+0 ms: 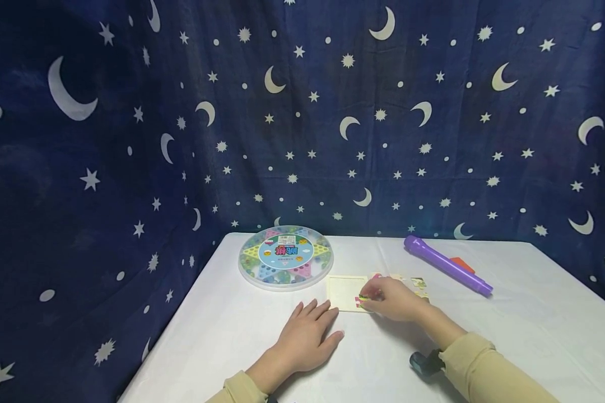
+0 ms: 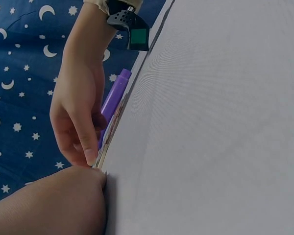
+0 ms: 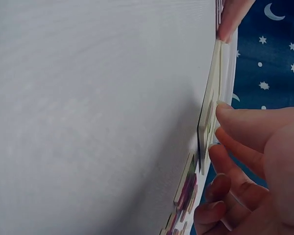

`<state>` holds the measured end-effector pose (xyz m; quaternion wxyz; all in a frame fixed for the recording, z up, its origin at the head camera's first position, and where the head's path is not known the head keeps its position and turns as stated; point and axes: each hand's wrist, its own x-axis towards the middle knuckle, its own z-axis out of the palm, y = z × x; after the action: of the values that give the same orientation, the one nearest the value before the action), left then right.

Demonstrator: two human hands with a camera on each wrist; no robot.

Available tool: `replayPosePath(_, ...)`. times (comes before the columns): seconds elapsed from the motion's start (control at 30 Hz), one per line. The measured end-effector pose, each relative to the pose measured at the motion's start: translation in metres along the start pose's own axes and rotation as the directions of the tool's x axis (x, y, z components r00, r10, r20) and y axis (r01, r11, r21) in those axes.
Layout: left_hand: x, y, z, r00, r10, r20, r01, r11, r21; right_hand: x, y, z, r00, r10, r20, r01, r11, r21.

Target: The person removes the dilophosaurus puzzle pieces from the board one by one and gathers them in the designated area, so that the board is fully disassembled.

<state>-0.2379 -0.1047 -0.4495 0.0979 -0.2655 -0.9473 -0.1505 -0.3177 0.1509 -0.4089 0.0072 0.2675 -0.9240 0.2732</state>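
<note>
A cream puzzle board [image 1: 344, 291] with a raised rim lies flat on the white table. My right hand [image 1: 395, 299] is over its right part, thumb and fingertips pinching a small colourful puzzle piece [image 1: 359, 302] at the board's lower right. In the right wrist view, the thumb [image 3: 245, 122] and index finger are right at the board's edge [image 3: 210, 93]. My left hand [image 1: 305, 338] lies palm down with spread fingers, its fingertips at the board's lower left edge. More puzzle pieces [image 1: 419, 283] lie on the table to the right, partly hidden behind my right hand.
A round, clear Chinese checkers box [image 1: 285, 257] stands at the back left. To the back right lies a purple tube [image 1: 448, 265], with a red-orange object [image 1: 462, 264] behind it. A dark blue curtain [image 1: 302, 123] with moons and stars hangs behind the table.
</note>
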Motion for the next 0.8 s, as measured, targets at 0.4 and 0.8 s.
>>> replayPosePath(0.4,0.0016,0.001,-0.0012,1.0,0.005,0.006,-0.005,1.0,0.009,0.0052,0.0045,0.0002,0.998,-0.053,0.016,0.054,0.997,-0.06)
replayPosePath(0.8,0.0007,-0.0003,-0.0007,1.0,0.001,0.003,-0.001,1.0,0.01,0.0088,-0.0028,0.0041,0.996,0.083,0.017,-0.082,0.996,-0.034)
